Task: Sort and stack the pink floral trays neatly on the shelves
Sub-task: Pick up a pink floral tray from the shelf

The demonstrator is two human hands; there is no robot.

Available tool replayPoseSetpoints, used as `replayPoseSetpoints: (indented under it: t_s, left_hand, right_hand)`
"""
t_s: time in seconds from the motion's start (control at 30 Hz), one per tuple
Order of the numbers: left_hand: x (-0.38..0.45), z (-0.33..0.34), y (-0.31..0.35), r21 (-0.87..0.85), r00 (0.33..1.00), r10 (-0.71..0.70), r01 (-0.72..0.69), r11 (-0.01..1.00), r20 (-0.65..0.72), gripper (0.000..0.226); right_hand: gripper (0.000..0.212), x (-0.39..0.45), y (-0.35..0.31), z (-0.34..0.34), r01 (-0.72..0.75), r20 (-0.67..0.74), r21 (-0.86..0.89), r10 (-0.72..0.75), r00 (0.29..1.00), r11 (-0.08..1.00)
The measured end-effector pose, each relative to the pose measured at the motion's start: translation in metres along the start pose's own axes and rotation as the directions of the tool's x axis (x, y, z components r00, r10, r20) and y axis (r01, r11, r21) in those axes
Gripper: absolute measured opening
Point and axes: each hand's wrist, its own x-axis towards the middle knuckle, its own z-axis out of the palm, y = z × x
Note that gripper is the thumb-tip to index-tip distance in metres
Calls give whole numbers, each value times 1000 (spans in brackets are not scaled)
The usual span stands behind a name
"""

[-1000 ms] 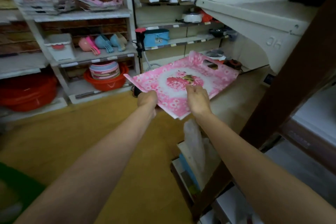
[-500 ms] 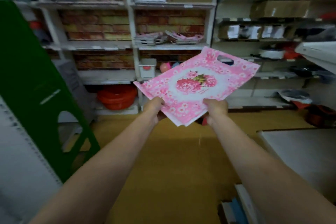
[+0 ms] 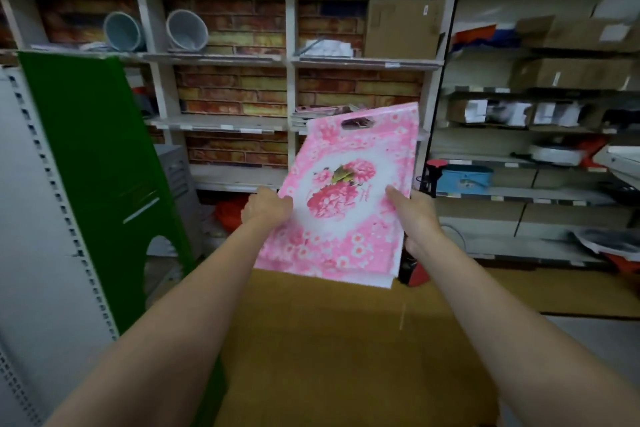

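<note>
I hold a pink floral tray (image 3: 349, 204) in front of me with both hands, its long side pointing away and its handle cut-out at the far end. My left hand (image 3: 266, 210) grips the tray's left edge. My right hand (image 3: 414, 215) grips the right edge, thumb on top. The tray seems to be more than one, a white edge showing beneath at the near right corner. Behind it, on the white shelf (image 3: 221, 123) at mid height, lies a stack of similar trays (image 3: 322, 112), partly hidden by the held tray.
White shelving with a brick-pattern back fills the wall ahead. Two grey buckets (image 3: 187, 30) lie on an upper shelf, cardboard boxes (image 3: 401, 28) to the right. A green panel (image 3: 100, 163) leans at the left. A yellow floor (image 3: 346, 340) stretches below. A blue box (image 3: 464, 178) sits at the right.
The tray has turned from a diagonal to pointing lengthwise away from me, and rose nearer the shelf stack. My hands have spread to its two side edges. My view lifted.
</note>
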Motion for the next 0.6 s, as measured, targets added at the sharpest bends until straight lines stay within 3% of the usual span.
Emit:
replayPoseSetpoints:
  t_s: [0.1,0.17,0.3,0.43,0.6]
  left_hand:
    - [4,8,-3,-79,998,-68,69,994,8,70]
    - [16,7,-9,-129,992,-121,114,985,-47,61]
    - [53,2,-19,-219,983,-133,103,970,-127,45]
    - [97,2,-12,-220,983,-125,93,971,-137,47]
    - [154,-7,5,-270,986,-69,26,962,-150,43]
  right_hand:
    - [26,1,-2,0,23,69,-47,-20,997,999]
    - [28,10,2,1,-22,100,-49,26,995,999]
    - [33,54,19,10,-93,107,-110,105,989,990]
    - [55,90,23,33,-211,73,-146,224,972,966]
    - [40,138,6,67,-213,13,-158,218,976,964]
